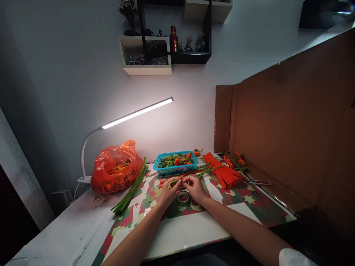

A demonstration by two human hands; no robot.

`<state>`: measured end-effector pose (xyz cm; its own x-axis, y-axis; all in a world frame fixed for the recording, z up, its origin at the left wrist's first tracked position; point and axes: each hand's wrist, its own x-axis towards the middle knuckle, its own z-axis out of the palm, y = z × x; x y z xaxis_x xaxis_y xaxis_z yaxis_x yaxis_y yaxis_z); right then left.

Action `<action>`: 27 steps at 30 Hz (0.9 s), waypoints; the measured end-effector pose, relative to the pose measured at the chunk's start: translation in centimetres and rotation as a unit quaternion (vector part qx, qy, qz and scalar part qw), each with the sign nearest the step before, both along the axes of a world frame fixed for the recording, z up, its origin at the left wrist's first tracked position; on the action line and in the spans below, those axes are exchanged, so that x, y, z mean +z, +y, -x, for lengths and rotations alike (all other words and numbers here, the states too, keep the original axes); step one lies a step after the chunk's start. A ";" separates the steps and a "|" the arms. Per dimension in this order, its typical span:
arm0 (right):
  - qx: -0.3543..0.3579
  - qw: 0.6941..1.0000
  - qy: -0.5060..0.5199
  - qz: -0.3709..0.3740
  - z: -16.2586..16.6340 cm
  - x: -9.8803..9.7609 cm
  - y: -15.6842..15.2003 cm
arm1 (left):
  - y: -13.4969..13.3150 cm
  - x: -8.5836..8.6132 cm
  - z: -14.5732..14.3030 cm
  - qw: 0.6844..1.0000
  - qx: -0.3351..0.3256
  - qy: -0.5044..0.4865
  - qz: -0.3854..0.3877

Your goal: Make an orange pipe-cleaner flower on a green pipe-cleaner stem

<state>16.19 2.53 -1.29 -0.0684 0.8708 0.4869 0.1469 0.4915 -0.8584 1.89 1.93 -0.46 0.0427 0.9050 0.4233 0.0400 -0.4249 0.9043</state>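
My left hand [169, 191] and my right hand [196, 189] meet above the patterned table cover, fingertips pinched together. A bright green strip [172, 183] curves through the fingers of my left hand, and its small dark-green end pokes up between the two hands. My right fingers pinch at that same end; what exactly sits between them is partly hidden. Just under my hands lies a roll of green tape [183, 198]. Beyond my right hand, thin green stems [206, 170] lie across a bundle of orange-red pipe cleaners [225, 173].
A blue basket [175, 170] of orange flowers with green stems stands at the back. To the left are an orange plastic bag [116, 171], a bundle of green stems [132, 190] and a lit lamp [138, 112]. Scissors [259, 182] lie right, beside a cardboard wall [285, 118].
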 end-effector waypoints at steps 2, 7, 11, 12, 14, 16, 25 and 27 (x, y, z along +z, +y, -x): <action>0.013 0.999 0.025 0.017 0.1 -0.1 0.2 | 0.1 0.0 0.0 1.000 -0.006 0.004 0.000; 0.076 0.983 0.098 0.138 0.1 -0.2 0.7 | -0.2 0.0 -0.1 0.999 -0.005 0.024 -0.038; 0.099 0.967 0.123 0.201 -0.1 -0.1 0.8 | -0.5 0.2 -0.1 0.994 0.021 0.071 -0.079; 0.096 0.966 0.126 0.202 -0.1 -0.1 0.7 | -0.6 0.3 -0.1 0.992 0.029 0.083 -0.086; 0.081 0.972 0.124 0.183 -0.1 -0.1 0.7 | -0.8 0.6 -0.2 0.989 0.046 0.100 -0.099; 0.060 0.983 0.110 0.136 0.0 -0.1 0.7 | -1.0 0.9 -0.2 0.986 0.063 0.107 -0.109; 0.032 0.994 0.073 0.069 0.1 0.0 0.6 | -0.9 1.0 -0.2 0.986 0.066 0.109 -0.106; 0.053 0.991 0.092 0.085 0.0 0.0 0.6 | -0.9 0.9 -0.2 0.987 0.060 0.109 -0.103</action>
<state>16.14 3.18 -1.27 -0.0886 0.9341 0.3457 -0.0644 0.3410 -0.9379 2.09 1.00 0.48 0.0500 0.8052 0.5909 0.2852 -0.5785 0.7642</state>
